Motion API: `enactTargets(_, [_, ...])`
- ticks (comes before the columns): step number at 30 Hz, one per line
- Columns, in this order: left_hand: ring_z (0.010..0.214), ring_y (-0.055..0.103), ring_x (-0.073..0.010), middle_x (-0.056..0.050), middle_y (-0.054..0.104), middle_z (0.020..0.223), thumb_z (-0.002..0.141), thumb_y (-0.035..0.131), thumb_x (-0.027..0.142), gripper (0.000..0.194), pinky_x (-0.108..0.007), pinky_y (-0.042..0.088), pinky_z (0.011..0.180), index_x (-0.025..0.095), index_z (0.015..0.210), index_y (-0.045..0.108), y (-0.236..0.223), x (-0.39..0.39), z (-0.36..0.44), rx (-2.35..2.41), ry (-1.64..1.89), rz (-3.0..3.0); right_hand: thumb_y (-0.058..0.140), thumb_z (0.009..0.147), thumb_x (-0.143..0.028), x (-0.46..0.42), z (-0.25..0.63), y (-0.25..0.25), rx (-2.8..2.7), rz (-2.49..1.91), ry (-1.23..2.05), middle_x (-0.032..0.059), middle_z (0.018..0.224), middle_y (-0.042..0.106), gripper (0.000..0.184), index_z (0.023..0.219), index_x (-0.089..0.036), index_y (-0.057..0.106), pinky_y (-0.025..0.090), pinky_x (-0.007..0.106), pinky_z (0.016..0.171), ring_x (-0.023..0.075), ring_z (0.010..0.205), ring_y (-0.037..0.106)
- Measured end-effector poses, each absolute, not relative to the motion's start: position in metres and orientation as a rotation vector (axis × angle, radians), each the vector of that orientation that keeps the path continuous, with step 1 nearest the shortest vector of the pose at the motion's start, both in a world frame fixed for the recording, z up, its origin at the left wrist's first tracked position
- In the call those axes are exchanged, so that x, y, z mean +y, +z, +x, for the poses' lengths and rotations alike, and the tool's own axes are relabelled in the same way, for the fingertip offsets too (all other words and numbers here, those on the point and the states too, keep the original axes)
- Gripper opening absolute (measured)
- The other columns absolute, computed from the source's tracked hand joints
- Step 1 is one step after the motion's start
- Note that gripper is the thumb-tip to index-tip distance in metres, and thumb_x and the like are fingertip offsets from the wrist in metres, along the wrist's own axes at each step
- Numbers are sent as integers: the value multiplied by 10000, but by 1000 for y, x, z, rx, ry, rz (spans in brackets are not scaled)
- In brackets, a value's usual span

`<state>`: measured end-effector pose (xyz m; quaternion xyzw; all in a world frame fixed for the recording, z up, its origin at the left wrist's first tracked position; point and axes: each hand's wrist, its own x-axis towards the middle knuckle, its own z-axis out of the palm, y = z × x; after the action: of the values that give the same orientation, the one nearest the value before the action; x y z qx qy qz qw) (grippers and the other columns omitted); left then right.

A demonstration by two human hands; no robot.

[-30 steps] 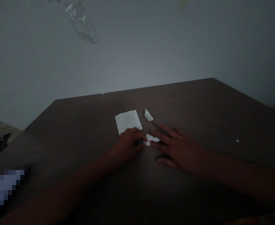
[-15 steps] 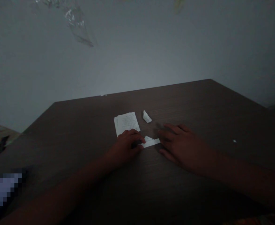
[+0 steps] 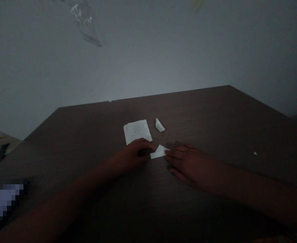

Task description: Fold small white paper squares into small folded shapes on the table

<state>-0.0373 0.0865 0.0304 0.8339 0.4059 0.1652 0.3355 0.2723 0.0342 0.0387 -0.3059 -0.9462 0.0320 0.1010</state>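
A small folded piece of paper (image 3: 158, 154), with a straight strip along its near side and a pointed top, lies on the dark wooden table (image 3: 188, 111). My right hand (image 3: 192, 163) rests flat with fingers stretched out, its fingertips on the paper's right end. At the paper's left end is my left hand (image 3: 135, 154), fingers curved and apart, the index fingertip close to it; whether it touches I cannot tell. Just beyond my left hand sits a stack of printed paper sheets (image 3: 138, 131), partly covered by it. A small folded paper shape (image 3: 159, 125) stands right of the stack.
A pixelated device-like object (image 3: 4, 202) lies at the near left. A tiny white scrap (image 3: 255, 153) is far to the right. The table's back edge meets a pale wall (image 3: 163, 50) with a clear plastic bag (image 3: 86, 23) hanging on it.
My right hand has moved left onto the paper's right end and lies flatter. My left fingers have come off the paper's left end, which now shows.
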Motion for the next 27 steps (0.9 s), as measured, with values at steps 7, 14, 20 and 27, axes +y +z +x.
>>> enactTargets(7, [1402, 774, -375, -123, 807, 1513, 990, 900, 199, 411, -584, 614, 1262, 266, 1395, 880, 13, 71, -13, 1314, 533, 2254, 810, 1159, -301, 34, 269, 30, -2760, -812, -31, 132, 1418, 895, 217, 1320, -175, 882, 665, 525, 1094, 352, 1199, 817])
enactTargets(14, [1393, 767, -356, -107, 825, 1433, 977, 860, 86, 386, -617, 586, 1268, 264, 1318, 896, 16, 72, -7, 1337, 490, 2226, 767, 1139, -151, 49, 269, 17, -2765, -713, -67, 87, 1254, 902, 145, 1242, -197, 858, 658, 472, 1019, 291, 1069, 784])
enactTargets(20, [1478, 708, -400, -141, 741, 1601, 995, 835, 168, 568, -655, 580, 1281, 278, 1552, 814, 20, 68, -4, 1354, 423, 2286, 757, 1095, -70, 53, 271, 7, -2766, -656, -27, 115, 1304, 897, 248, 1298, -192, 830, 654, 503, 1034, 322, 1126, 790])
enactTargets(27, [1451, 719, -394, -130, 729, 1557, 944, 813, 105, 550, -616, 599, 1237, 279, 1466, 824, 27, 71, 0, 1359, 345, 2316, 710, 1065, -31, 52, 271, 6, -2764, -613, -15, 110, 1297, 901, 337, 1323, -222, 812, 659, 521, 1003, 335, 1141, 801])
